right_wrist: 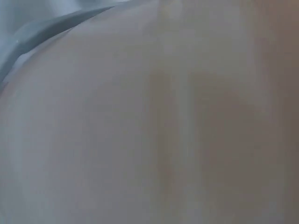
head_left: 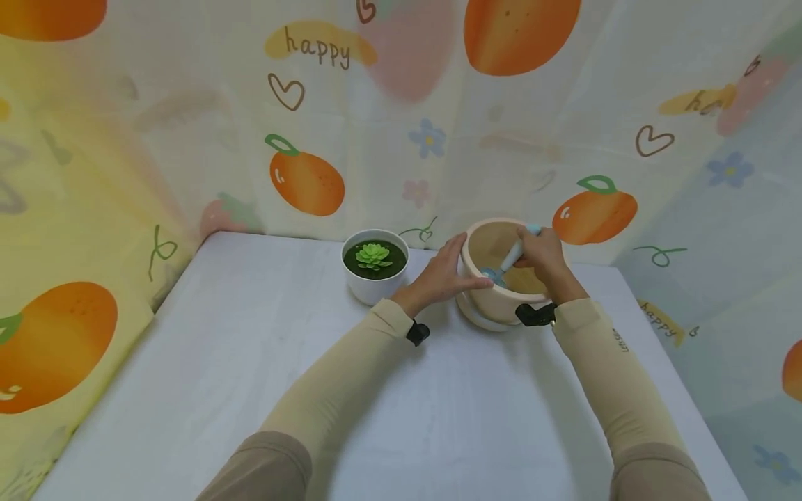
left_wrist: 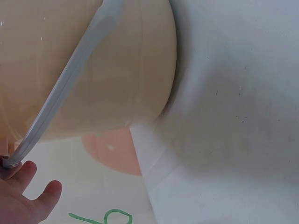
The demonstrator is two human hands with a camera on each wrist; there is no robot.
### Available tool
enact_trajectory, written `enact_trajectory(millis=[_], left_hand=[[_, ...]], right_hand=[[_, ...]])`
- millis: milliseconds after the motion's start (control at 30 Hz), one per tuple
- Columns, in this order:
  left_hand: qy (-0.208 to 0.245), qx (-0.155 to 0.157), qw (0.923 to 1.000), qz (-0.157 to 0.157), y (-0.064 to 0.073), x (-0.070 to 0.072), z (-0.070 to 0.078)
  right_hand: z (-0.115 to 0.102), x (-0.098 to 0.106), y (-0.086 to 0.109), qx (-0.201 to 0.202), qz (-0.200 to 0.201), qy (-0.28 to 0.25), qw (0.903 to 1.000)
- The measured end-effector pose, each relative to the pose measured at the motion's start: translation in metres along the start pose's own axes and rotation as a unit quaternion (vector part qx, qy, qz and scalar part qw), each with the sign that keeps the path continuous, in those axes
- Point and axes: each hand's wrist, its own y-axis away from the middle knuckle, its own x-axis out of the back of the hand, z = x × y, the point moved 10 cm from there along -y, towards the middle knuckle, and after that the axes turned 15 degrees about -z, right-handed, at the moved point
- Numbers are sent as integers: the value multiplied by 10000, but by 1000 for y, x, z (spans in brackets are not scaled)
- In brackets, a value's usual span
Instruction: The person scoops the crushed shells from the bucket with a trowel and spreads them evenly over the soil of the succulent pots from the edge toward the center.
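A beige bucket (head_left: 501, 303) stands at the back right of the table, its grey carrying handle (left_wrist: 60, 88) hanging down its side in the left wrist view. My left hand (head_left: 441, 276) rests against the bucket's left side and near rim, fingers and thumb spread. Above the opening, my right hand (head_left: 544, 256) grips the pale handle of a small light-blue tool (head_left: 512, 256), possibly a toy shovel. The tool slants down into the bucket, and its blue head is too small to identify. The right wrist view is filled by a blurred beige surface.
Left of the bucket stands a white pot (head_left: 374, 287) with a green succulent (head_left: 373, 256), close to my left wrist. A white cloth covers the table (head_left: 263, 306). Behind it hangs a fruit-patterned curtain (head_left: 376, 139).
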Motion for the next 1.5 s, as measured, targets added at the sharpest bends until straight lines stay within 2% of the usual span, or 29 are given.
enact_trajectory(millis=[167,333,467,633,867,1100,1333,1500], left_hand=[[-111,-7,9999,68,-1,3,1],[-128,-54,9999,90,-3,1,1],[-39,-64,9999,69,-2,-2,0],[10,-62,9998,207,2,1,-2],[-117,-2,9998,166,1,-1,-3],[-150,-11,9997,196,1,-1,-2],[-229,-39,9995,206,0,1,1],[-242,-75,9995,195,0,2,4]], right_hand=[[7,-3,-3,-71,-216,-356,9991],[12,3,2,-47,-126,-701,9974],[15,12,10,-14,-15,-1196,9928],[14,13,16,37,-112,-1829,9831],[15,20,19,58,-117,-2743,9616],[15,27,21,61,-386,-2984,9536],[16,31,22,-21,-578,-3423,9378],[19,35,21,-125,-562,-3615,9306]])
